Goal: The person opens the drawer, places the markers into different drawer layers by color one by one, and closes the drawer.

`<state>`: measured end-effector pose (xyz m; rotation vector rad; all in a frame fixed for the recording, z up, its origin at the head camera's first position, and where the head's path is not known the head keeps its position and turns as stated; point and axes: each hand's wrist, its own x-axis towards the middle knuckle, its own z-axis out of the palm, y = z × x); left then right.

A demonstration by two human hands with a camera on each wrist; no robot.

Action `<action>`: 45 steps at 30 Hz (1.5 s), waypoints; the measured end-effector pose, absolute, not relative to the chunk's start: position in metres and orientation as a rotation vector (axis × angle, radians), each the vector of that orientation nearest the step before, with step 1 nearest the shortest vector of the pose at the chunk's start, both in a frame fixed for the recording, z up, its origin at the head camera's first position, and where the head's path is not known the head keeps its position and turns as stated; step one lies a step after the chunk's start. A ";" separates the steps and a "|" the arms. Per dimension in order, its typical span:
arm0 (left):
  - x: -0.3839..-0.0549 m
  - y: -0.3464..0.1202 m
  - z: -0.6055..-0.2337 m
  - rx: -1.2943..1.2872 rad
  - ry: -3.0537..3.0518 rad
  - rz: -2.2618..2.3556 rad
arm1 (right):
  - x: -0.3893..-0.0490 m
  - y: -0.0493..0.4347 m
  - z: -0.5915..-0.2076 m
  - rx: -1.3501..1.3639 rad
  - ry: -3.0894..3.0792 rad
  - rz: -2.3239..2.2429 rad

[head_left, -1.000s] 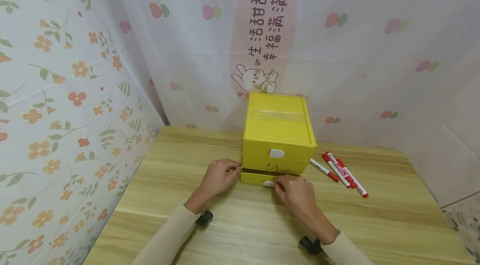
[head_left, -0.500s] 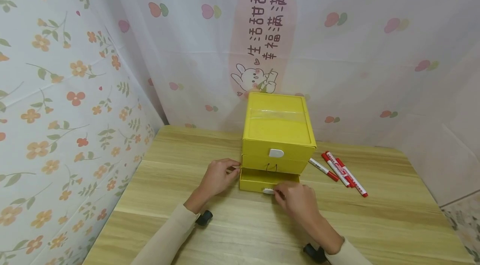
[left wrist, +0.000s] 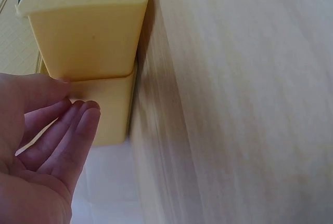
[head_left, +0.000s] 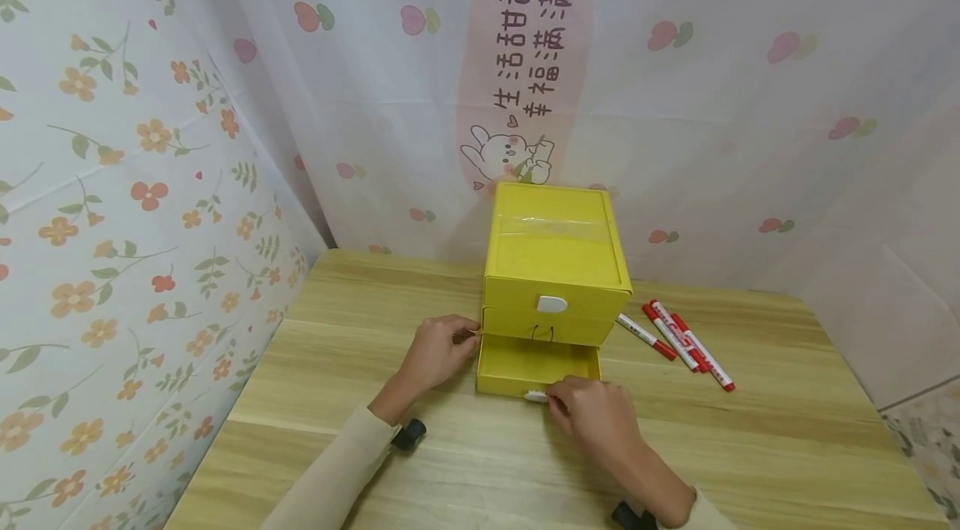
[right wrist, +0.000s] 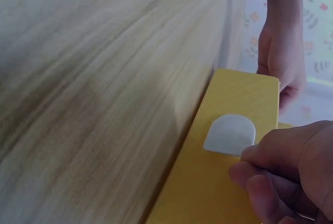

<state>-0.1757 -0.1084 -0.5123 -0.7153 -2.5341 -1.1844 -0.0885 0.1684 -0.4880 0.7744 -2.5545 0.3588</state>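
A yellow drawer box (head_left: 557, 251) stands on the table, and its bottom drawer (head_left: 498, 387) is pulled out, with the yellow floor showing. At that drawer's front, my right hand (head_left: 598, 415) pinches the edge of a small white pull tab (right wrist: 231, 134) between thumb and fingers. My left hand (head_left: 437, 357) is at the box's left side. In the left wrist view its thumb and gently bent fingers touch the yellow side wall (left wrist: 112, 104) near the seam between the tiers. The upper drawer, with its own white tab (head_left: 552, 304), is pushed in.
Several red and white markers (head_left: 678, 336) lie to the right of the box, one partly behind it. A dark cord loop (head_left: 543, 333) hangs on the middle tier. Behind the wooden table (head_left: 360, 297) hangs a printed curtain (head_left: 375, 97).
The bottom drawer has slid out toward me, its front moving with my right hand. From a narrow gap it has come to show its inside. My left hand stays at the box's side.
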 end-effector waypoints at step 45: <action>-0.176 -0.108 -0.513 -0.676 -2.556 -1.271 | -0.041 0.170 -0.489 0.956 -2.462 0.328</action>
